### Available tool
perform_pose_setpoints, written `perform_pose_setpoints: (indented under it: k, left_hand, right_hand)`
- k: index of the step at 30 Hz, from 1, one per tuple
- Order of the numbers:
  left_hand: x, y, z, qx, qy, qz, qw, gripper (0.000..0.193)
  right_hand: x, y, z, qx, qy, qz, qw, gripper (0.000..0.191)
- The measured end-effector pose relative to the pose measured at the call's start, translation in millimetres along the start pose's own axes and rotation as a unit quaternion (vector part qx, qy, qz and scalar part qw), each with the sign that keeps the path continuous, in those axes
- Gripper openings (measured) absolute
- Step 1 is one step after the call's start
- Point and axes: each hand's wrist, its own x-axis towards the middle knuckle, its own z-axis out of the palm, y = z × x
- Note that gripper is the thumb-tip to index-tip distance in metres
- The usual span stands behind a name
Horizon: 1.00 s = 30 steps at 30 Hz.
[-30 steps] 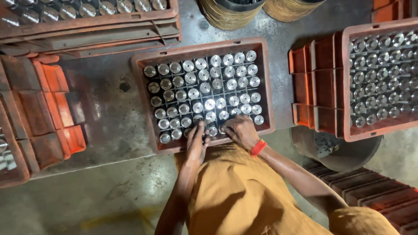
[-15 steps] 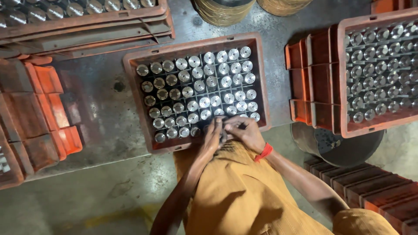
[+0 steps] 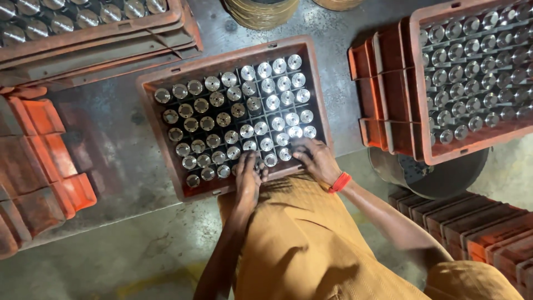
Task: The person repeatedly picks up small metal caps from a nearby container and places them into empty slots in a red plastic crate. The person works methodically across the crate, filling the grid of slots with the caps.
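Both hands rest at the near edge of the orange crate (image 3: 319,83) of upright metal cylinders (image 3: 247,131). Left hand (image 3: 250,173) and right hand (image 3: 316,158) curl fingers over the nearest cylinders; actual grip cannot be told.

place: small metalworking shop or factory floor, no doubt about it
crates: worn orange plastic crate with a grid insert (image 3: 319,94) sitting right on the ground, more stacked all around
parts: rows of shiny machined steel cylinders (image 3: 244,116) standing in the slots, same in the full orange crate on the right (image 3: 472,144)
floor: stained, oily grey concrete floor (image 3: 111,244)
extras: coils of brass-coloured wire (image 3: 261,11) at the top edge
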Motion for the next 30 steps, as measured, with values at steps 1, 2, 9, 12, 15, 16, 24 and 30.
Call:
perform_pose_setpoints:
  k: [1,2,9,12,15,16,24,30]
  left_hand:
    - [-0.8,0.1,1.1,0.014,0.001,0.008,1.000,0.015]
    - [-2.0,0.4,1.7,0.027,-0.010,0.022,0.999,0.015]
    - [-11.2,7.5,8.7,0.068,-0.060,0.020,0.996,0.033]
    - [-16.3,13.9,18.4,0.123,-0.074,0.022,0.989,0.036]
    - [-19.1,16.9,30.4,0.209,-0.106,0.015,0.972,0.043]
    - [-18.8,16.2,33.8,0.236,-0.116,0.007,0.965,0.046]
    - [6.4,-10.1,26.6,0.132,-0.119,-0.019,0.984,0.030]
    - [14.2,-16.0,8.7,0.097,-0.125,0.038,0.987,0.035]
  right_hand:
    - [1.0,0.3,-0.8,-0.056,-0.012,-0.014,0.998,0.017]
    - [2.8,0.1,-0.6,-0.064,-0.001,-0.087,0.994,0.015]
    - [24.4,-14.5,10.3,-0.131,-0.046,-0.087,0.986,0.015]
    - [25.6,-20.2,7.5,-0.137,-0.042,-0.062,0.988,0.019]
    - [18.6,-19.4,5.5,0.057,-0.006,-0.018,0.998,0.021]
    - [15.7,-17.7,6.3,0.152,0.006,0.009,0.988,0.024]
    - [4.7,14.0,-5.8,0.151,-0.005,0.044,0.988,0.018]
    - [3.5,28.3,-25.3,-0.184,0.009,-0.204,0.962,0.016]
